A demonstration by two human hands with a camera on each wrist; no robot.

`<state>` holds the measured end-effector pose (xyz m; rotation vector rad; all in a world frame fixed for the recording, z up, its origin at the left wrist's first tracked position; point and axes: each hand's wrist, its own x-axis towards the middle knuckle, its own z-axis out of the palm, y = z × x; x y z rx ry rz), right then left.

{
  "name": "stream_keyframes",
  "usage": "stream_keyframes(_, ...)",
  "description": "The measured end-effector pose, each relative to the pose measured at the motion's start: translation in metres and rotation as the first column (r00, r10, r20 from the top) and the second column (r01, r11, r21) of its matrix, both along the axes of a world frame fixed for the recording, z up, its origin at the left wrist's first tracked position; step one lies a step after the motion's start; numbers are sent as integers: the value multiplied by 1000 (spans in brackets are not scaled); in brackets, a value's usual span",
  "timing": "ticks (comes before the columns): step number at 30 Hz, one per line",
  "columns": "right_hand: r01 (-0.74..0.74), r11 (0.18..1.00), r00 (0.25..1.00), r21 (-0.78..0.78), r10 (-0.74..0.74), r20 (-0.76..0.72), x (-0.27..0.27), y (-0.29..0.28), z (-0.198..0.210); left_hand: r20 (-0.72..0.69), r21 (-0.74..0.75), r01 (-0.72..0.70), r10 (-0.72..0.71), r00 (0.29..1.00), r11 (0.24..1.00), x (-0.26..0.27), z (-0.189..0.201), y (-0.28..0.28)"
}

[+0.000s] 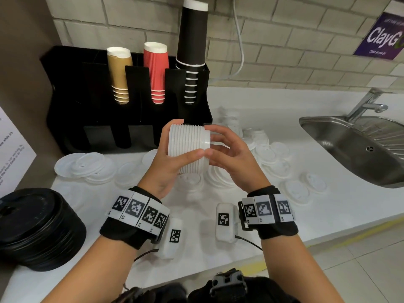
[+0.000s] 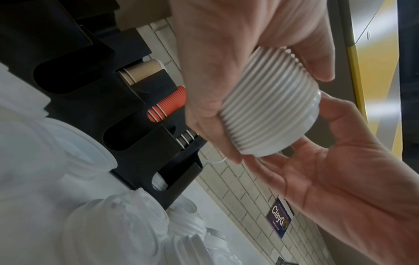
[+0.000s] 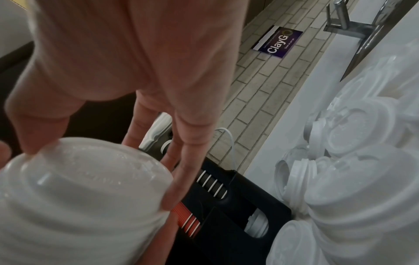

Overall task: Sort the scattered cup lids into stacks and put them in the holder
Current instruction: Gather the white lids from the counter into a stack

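A stack of white cup lids [image 1: 194, 166] is held on its side above the counter, in front of the black holder [image 1: 98, 119]. My left hand [image 1: 187, 137] wraps its thumb and fingers round the stack's ribbed side [image 2: 269, 114]. My right hand [image 1: 207, 140] grips the stack's right end, thumb on the near rim and fingers [image 3: 179, 179] on the far rim. The end lid [image 3: 79, 197] faces the right wrist view. The holder's lower right slot [image 3: 256, 226] has white lids in it.
Loose white lids [image 1: 269, 154] lie scattered on the white counter right of my hands, and wider flat lids [image 1: 87, 165] lie to the left. A stack of black lids [image 1: 37, 228] stands at the near left. A steel sink [image 1: 349, 149] and tap [image 1: 367, 103] are at the right.
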<state>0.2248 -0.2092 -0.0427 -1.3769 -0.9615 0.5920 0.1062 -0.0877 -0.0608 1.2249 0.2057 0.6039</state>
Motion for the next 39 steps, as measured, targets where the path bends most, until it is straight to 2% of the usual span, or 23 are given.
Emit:
stream_keyframes(7,-86,993,995,-78,89,44,20,6,9,24,-90,-26,29,999,996,13,5,-1)
stream_keyframes(9,-148,978,987,-146,156,48,34,6,15,35,-130,-58,63,997,990,17,4,-1)
stream_keyframes(11,-125,951,984,-283,154,84,49,6,18,37,-160,-94,101,994,983,19,2,2)
stream_keyframes(13,14,863,941,-506,159,298,66,4,15,37,-175,-128,136,990,976,19,1,7)
stream_keyframes(15,177,668,795,-723,337,505,82,2,5,34,-176,-154,163,986,972,18,1,12)
stream_keyframes(17,259,485,695,-835,507,510,89,2,-8,27,-169,-165,172,985,972,16,1,15)
stream_keyframes(18,270,434,679,-859,546,490,92,3,-14,25,-167,-174,181,983,970,15,1,17)
stream_keyframes(20,268,402,674,-876,572,468,96,8,-23,22,-161,-190,196,980,969,15,1,18)
stream_keyframes(23,290,429,612,-856,605,510,98,13,-31,12,-151,-198,203,979,968,14,0,16)
stream_keyframes(25,284,451,603,-846,601,524,100,12,-34,0,-148,-197,199,980,969,13,-1,15)
stream_keyframes(27,242,513,661,-824,534,527,103,8,-30,-13,-145,-198,198,980,969,12,-2,14)
stream_keyframes(29,153,674,772,-722,375,514,102,1,-20,-27,-140,-202,200,979,969,10,-2,12)
stream_keyframes(31,42,850,901,-526,195,388,93,-5,-10,-38,-139,-200,196,980,970,9,-3,10)
stream_keyframes(32,-7,905,948,-425,141,285,84,-7,-5,-40,-139,-197,194,980,970,9,-3,9)
stream_keyframes(34,-68,966,990,-250,97,104,66,-8,-1,-38,-143,-197,193,980,970,9,-2,6)
stream_keyframes(35,-72,980,994,-187,85,64,57,-7,-1,-34,-145,-198,195,980,969,10,-1,5)
stream_keyframes(39,-44,996,997,-76,49,67,30,1,-4,-22,-122,-195,194,981,973,13,1,-2)
